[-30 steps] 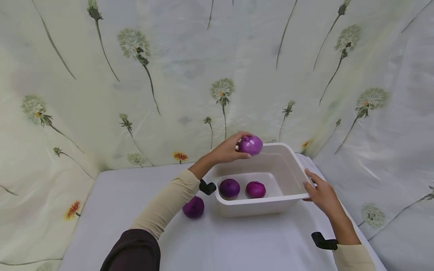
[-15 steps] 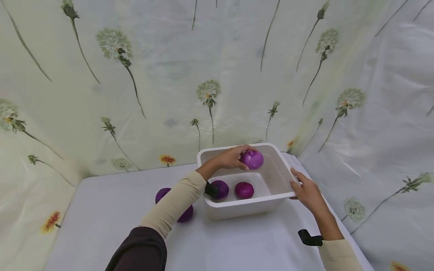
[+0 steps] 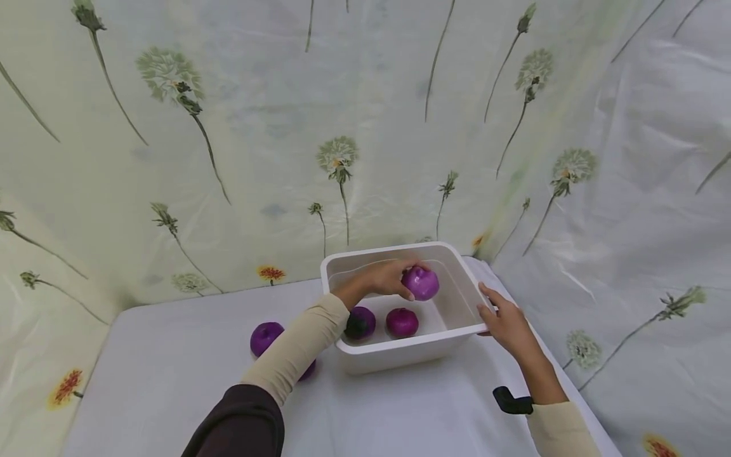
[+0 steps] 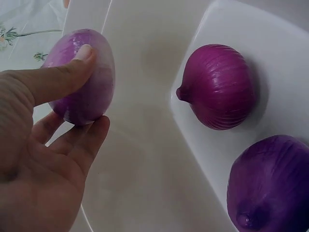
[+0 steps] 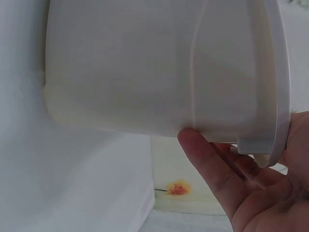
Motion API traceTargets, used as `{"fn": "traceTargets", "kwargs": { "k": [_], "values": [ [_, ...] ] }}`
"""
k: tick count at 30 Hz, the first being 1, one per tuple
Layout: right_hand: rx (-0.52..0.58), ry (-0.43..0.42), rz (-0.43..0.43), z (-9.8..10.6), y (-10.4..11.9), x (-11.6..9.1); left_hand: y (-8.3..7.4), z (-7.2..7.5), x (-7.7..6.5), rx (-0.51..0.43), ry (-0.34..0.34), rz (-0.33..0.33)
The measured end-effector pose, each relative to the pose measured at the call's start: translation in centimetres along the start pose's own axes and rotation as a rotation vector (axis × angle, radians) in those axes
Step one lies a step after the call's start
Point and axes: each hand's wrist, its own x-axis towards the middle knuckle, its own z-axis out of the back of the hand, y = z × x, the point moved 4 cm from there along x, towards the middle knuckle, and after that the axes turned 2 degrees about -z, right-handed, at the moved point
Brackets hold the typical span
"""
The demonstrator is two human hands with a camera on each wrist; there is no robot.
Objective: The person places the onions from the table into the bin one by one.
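My left hand (image 3: 389,278) holds a light purple onion (image 3: 421,283) between thumb and fingers, inside the white plastic tub (image 3: 394,362). In the left wrist view the thumb lies across this onion (image 4: 87,77), with fingertips under it. Below it on the tub floor sit a magenta onion (image 3: 402,323) and a dark purple onion (image 3: 361,324), the latter partly covered by the black wrist mount. My right hand (image 3: 507,324) grips the tub's right rim; the right wrist view shows its fingers under the rim, against the outer wall (image 5: 145,72).
On the white-covered table (image 3: 171,374), a purple onion (image 3: 266,337) lies left of the tub. Another onion (image 3: 309,371) is mostly hidden behind the left sleeve. A flower-printed sheet (image 3: 257,127) hangs behind the table and along its right side.
The left hand has lowered the light purple onion from above the tub's back rim down into the tub. The right hand stays on the rim. The head view has shifted rightward.
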Motion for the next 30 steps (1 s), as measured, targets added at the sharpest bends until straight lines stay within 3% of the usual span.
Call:
{"fn": "traceTargets", "kwargs": {
  "k": [7, 15, 23, 30],
  "values": [
    [-0.017, -0.01, 0.015, 0.2, 0.2, 0.0, -0.3, -0.6, 0.5, 0.034, 0.027, -0.007],
    [-0.002, -0.014, 0.016, 0.3, 0.0, 0.0, -0.3, -2.9, 0.5, 0.099, 0.254, -0.027],
    [0.017, -0.001, 0.018, 0.0, 0.0, 0.0, -0.2, -4.2, 0.4, 0.213, 0.353, 0.0],
    [0.005, -0.001, 0.011, -0.2, 0.0, 0.1, -0.2, -4.7, 0.0, 0.115, 0.401, 0.046]
  ]
}}
